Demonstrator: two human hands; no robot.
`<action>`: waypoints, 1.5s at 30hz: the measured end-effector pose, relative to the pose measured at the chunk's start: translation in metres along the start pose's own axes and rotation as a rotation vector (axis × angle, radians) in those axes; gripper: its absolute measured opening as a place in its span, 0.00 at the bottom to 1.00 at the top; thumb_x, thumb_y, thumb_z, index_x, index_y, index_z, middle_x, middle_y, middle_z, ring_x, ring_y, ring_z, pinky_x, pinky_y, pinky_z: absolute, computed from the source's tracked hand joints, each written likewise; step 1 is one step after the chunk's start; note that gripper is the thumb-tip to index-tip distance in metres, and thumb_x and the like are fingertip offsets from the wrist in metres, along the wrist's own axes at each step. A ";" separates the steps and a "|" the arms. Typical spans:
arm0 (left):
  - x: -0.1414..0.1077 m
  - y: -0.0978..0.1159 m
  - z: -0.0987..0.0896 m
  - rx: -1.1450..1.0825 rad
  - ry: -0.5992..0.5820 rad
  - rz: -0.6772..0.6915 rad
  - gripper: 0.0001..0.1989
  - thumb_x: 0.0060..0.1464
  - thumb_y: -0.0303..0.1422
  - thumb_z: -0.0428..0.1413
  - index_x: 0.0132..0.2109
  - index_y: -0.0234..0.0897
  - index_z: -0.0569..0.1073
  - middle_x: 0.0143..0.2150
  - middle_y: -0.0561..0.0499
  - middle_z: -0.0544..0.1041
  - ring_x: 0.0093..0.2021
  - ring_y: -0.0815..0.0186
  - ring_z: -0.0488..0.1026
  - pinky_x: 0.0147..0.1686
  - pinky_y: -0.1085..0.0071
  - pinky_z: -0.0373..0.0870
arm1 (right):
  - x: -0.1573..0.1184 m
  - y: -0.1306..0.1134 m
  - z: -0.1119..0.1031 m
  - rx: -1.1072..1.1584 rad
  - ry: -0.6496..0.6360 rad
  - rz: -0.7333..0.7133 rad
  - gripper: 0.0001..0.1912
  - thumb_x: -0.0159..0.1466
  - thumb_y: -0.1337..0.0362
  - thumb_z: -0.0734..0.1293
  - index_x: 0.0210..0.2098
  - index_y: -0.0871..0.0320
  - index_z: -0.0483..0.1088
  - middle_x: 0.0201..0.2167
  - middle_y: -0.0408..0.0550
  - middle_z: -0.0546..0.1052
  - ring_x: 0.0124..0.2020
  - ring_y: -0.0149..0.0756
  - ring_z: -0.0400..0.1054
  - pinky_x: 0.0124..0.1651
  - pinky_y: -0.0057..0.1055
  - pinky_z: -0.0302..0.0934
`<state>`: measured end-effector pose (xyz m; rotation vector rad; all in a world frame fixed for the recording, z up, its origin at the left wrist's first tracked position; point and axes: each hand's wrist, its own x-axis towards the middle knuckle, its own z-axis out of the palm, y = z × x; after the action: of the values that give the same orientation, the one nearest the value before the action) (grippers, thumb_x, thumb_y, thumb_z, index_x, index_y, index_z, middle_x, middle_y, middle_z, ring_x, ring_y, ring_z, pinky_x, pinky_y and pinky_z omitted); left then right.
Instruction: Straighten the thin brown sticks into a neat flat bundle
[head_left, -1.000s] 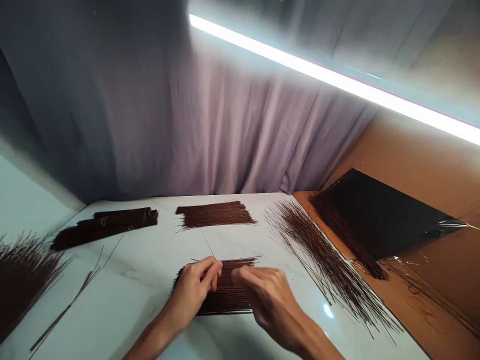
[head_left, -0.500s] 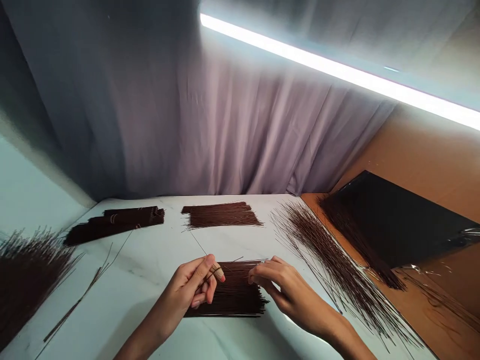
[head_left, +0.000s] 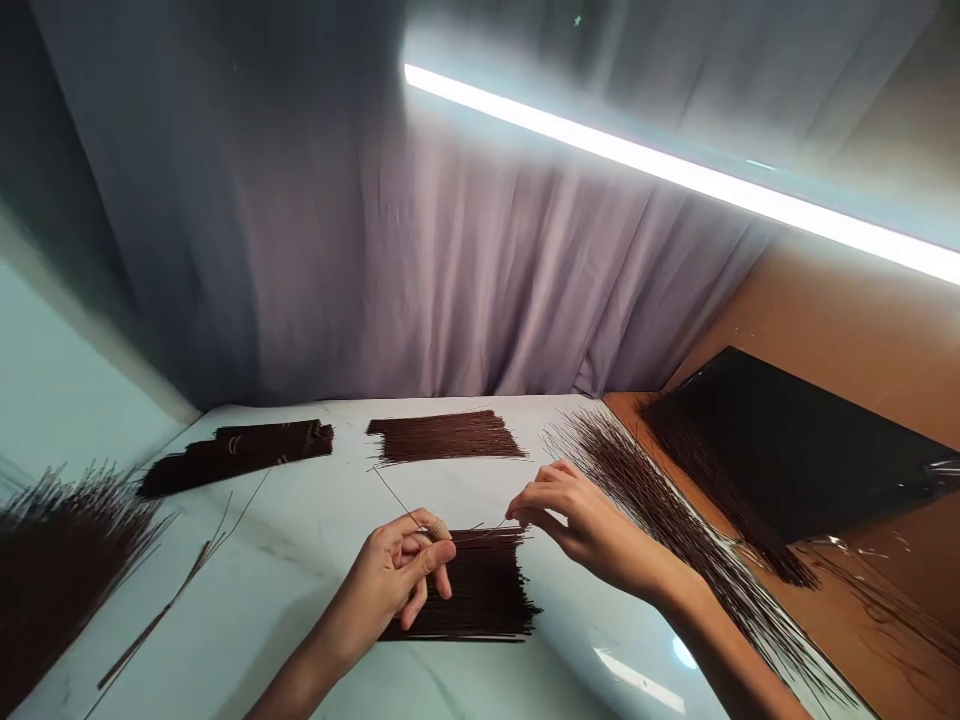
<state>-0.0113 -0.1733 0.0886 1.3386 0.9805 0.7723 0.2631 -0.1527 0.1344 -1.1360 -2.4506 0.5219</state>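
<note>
My left hand [head_left: 405, 565], its index fingertip wrapped in tan tape [head_left: 438, 529], is closed in a pinch on a thin dark brown stick [head_left: 396, 495] that slants up and to the left. To its right, my right hand [head_left: 559, 505] is raised with thumb and fingertips pinched together; a fine brown strand shows at the tips, and I cannot tell whether it is part of the same stick. Below both hands lies a neat mat of thin brown sticks [head_left: 487, 590], partly hidden by my left hand.
Farther back lie another flat stack of sticks [head_left: 450, 437] and dark tied bundles [head_left: 247, 452]. Loose piles of sticks flank the white table on the left [head_left: 67, 570] and right [head_left: 675, 540]. A black sheet [head_left: 795, 450] stands right; a grey curtain [head_left: 480, 250] hangs behind.
My right hand has lifted up off the right end of the mat. My left hand has shifted slightly right, its thumb now lower against the taped finger. The view has tilted a little.
</note>
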 end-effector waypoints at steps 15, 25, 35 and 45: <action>0.004 -0.007 0.007 0.070 0.048 0.035 0.16 0.64 0.44 0.57 0.34 0.36 0.71 0.26 0.51 0.80 0.16 0.76 0.60 0.21 0.76 0.55 | 0.013 -0.027 -0.007 -0.333 0.209 -0.186 0.27 0.71 0.72 0.64 0.66 0.44 0.64 0.62 0.53 0.69 0.57 0.44 0.65 0.58 0.46 0.60; 0.002 -0.006 0.012 0.109 0.046 0.009 0.15 0.63 0.43 0.57 0.34 0.36 0.71 0.27 0.51 0.81 0.14 0.77 0.58 0.19 0.76 0.51 | 0.054 -0.023 0.020 -0.817 0.158 -0.570 0.07 0.69 0.68 0.68 0.47 0.58 0.74 0.59 0.55 0.71 0.55 0.44 0.65 0.55 0.40 0.62; 0.000 -0.028 0.005 0.098 0.077 0.007 0.18 0.64 0.47 0.55 0.38 0.36 0.72 0.29 0.49 0.81 0.13 0.78 0.57 0.16 0.77 0.48 | 0.016 0.002 0.057 -0.597 0.146 -0.288 0.06 0.67 0.71 0.69 0.42 0.55 0.73 0.46 0.46 0.75 0.49 0.42 0.65 0.56 0.42 0.57; -0.002 -0.035 -0.008 0.056 0.103 -0.021 0.18 0.64 0.47 0.55 0.36 0.36 0.70 0.28 0.50 0.80 0.13 0.79 0.55 0.16 0.77 0.46 | 0.018 -0.009 0.057 -0.347 0.315 -0.226 0.09 0.73 0.68 0.62 0.50 0.56 0.72 0.47 0.53 0.74 0.46 0.43 0.64 0.48 0.40 0.60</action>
<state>-0.0218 -0.1754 0.0539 1.3451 1.1025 0.8093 0.2184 -0.1539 0.0937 -0.9577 -2.3964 -0.1476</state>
